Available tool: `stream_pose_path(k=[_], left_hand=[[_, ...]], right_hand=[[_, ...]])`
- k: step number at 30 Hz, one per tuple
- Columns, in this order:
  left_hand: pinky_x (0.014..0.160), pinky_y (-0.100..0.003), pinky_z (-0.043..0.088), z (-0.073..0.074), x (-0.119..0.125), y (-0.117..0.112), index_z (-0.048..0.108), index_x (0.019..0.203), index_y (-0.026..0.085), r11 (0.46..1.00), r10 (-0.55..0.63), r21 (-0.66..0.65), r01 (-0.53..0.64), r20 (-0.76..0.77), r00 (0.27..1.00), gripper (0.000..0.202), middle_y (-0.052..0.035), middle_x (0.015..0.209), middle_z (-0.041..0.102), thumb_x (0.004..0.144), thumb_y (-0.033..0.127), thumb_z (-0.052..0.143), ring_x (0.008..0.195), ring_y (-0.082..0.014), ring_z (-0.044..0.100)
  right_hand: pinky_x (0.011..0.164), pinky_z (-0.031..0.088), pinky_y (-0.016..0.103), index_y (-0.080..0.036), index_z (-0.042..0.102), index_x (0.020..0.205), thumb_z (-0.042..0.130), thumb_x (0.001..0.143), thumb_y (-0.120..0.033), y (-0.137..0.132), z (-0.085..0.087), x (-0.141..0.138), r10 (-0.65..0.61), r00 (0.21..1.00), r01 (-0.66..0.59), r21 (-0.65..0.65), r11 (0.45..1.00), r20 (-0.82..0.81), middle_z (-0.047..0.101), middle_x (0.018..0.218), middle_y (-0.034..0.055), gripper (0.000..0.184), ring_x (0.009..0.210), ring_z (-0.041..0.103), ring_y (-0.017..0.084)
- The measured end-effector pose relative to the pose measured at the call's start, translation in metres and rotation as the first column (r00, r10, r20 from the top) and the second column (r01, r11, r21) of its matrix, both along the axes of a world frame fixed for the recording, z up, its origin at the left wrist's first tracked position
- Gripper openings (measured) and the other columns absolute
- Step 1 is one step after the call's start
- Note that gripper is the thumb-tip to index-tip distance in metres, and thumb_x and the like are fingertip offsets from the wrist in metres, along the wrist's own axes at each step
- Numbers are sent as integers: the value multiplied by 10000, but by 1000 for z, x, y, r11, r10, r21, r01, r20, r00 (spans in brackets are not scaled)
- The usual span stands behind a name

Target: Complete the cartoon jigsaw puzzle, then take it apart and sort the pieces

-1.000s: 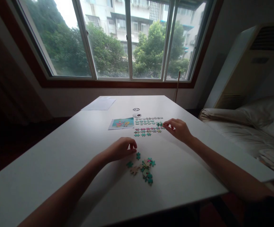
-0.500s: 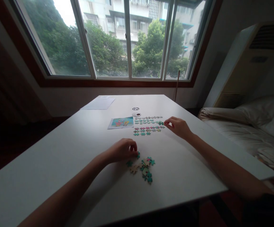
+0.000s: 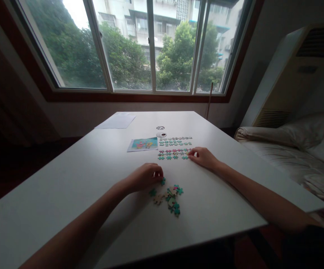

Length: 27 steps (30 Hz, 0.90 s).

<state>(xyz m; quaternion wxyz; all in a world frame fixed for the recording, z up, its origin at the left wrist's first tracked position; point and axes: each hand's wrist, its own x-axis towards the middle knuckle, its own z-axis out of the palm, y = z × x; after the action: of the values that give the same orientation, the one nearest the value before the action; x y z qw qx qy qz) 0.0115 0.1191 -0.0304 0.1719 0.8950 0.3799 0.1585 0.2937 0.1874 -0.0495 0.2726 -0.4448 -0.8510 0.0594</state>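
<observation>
My left hand (image 3: pixel 146 175) rests over the table with its fingers curled together. At its fingertips is a green puzzle piece (image 3: pixel 163 181). Just in front of that hand lies a loose pile of puzzle pieces (image 3: pixel 172 201), some green side up and some showing plain tan backs. My right hand (image 3: pixel 205 158) is farther off, at the right end of the lowest laid-out row. Thumb and fingers pinch at the edge of a green puzzle piece (image 3: pixel 184 157) lying there. Rows of puzzle pieces (image 3: pixel 174 151) spread beyond, green ones at the back and pinkish ones nearer.
Left of the rows lies a colourful picture sheet (image 3: pixel 143 144). Two small round items (image 3: pixel 161 135) sit behind it, and white paper (image 3: pixel 115 121) lies at the far left of the white table (image 3: pixel 75 186). A cream sofa (image 3: pixel 285 149) stands to the right.
My right hand has come nearer and slightly left, from the green rows to the lowest row, where a green piece now shows at its fingertips. The left hand has barely moved.
</observation>
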Motion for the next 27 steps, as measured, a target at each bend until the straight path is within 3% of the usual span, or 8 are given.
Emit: stream_pose_path(k=[5, 11, 18, 27], left_hand=[[551, -194, 366, 4, 0, -3, 626, 768, 165, 1000, 23, 4, -23, -24, 999, 134, -17, 689, 571, 763, 259, 530, 602, -107, 492], [540, -196, 363, 4, 2, -3, 631, 786, 173, 1000, 22, -21, -22, -30, 999, 142, -11, 692, 572, 735, 292, 574, 593, -109, 491], [578, -201, 376, -5, 0, 0, 638, 842, 187, 1000, 5, 25, -4, -17, 1000, 168, -25, 743, 586, 787, 192, 479, 636, -112, 508], [605, -230, 383, 4, 4, -9, 626, 807, 197, 995, 99, 45, -95, -114, 989, 210, -21, 774, 578, 726, 386, 582, 689, -144, 513]], right_hand=[[609, 423, 234, -179, 639, 819, 518, 758, -208, -2, -3, -4, 62, 998, -62, 36, 997, -17, 612, 791, 27, 138, 608, 518, 102], [830, 405, 327, -192, 641, 885, 509, 789, -201, -7, -5, -13, 214, 973, -223, 107, 969, 86, 623, 872, 56, 163, 930, 519, 181], [845, 392, 335, -190, 620, 928, 457, 837, -224, -6, -8, -12, 238, 962, -252, 101, 962, 137, 608, 922, 67, 191, 937, 509, 177], [858, 394, 344, -194, 611, 925, 436, 844, -221, -1, -11, -12, 253, 962, -261, 69, 963, 103, 600, 920, 69, 195, 961, 506, 186]])
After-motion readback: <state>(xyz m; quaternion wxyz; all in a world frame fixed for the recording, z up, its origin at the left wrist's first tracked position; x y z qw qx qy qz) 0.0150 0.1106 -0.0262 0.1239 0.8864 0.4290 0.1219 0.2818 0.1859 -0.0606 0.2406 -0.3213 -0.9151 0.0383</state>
